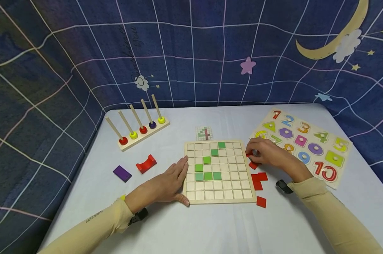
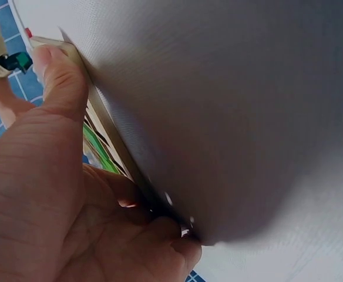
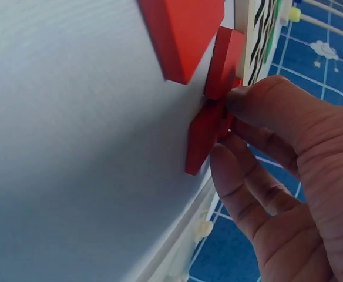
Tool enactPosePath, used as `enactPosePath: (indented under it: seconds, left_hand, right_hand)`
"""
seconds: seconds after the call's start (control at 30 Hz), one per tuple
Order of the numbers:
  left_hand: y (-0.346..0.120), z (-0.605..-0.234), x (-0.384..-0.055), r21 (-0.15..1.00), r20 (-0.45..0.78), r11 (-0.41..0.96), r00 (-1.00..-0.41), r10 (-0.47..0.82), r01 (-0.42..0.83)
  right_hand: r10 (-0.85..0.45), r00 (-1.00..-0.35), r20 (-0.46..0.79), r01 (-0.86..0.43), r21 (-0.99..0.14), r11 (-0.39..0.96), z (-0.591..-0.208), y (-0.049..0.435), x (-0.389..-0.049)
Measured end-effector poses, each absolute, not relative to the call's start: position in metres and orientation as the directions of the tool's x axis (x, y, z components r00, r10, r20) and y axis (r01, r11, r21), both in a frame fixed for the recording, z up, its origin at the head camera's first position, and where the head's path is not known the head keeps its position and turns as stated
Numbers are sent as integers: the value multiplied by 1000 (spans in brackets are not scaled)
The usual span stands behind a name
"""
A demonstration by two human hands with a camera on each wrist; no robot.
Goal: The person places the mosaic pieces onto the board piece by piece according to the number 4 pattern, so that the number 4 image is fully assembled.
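A wooden grid board [image 1: 219,195] lies on the table with several green square tiles [image 1: 208,176] in its cells. My left hand [image 1: 169,181] rests along the board's left edge, fingers straight and thumb by the near corner; in the left wrist view this hand [image 2: 71,194] is against the board's side. At the right edge, my right hand [image 1: 267,151] reaches down to the red square tiles [image 1: 257,185]. In the right wrist view, the thumb and fingers of this hand [image 3: 289,164] pinch a red tile [image 3: 204,135] among others, partly hidden by the fingertips.
Behind the board lies a small pattern card [image 1: 204,133]. A peg stand [image 1: 143,132] with coloured rings is at the back left, near a red curved block [image 1: 146,164] and a purple block [image 1: 122,173]. A number puzzle board [image 1: 305,164] lies on the right.
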State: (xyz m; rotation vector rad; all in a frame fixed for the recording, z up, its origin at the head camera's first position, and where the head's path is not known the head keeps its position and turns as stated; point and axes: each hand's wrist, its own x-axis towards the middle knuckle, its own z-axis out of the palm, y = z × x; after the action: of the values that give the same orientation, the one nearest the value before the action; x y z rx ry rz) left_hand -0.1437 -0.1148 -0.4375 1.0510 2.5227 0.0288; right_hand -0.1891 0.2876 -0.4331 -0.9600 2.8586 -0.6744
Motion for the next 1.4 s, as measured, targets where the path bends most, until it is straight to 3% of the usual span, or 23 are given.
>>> enactPosePath:
  seconds: [0.4,0.67,0.83,1.07,1.4]
  left_hand:
    - [-113,-437,-144,167,-375,722,-634,676,671]
    - [-116,-441,-146,220,-343,707,-625,701,672]
    - [-119,-446,-148,260,-333,703,-622,709,662]
    - [-114,-438,-144,198,-379,721,-627,681,664]
    - [-114,-436,-144,181,-379,724,-632,676,666]
  right_hand:
    - [-609,-782,133,-607,-382,697,-433,289,-193]
    - [-575,-809,118,-574,-366,733,-427,283,-195]
    - [-610,-775,166,-620,-392,680,-427,266,-200]
    - [-682,-701,209,-700,-384,602,-427,233,-210]
    - [-722,-664,196,-734,-359,577,-434,207,-215]
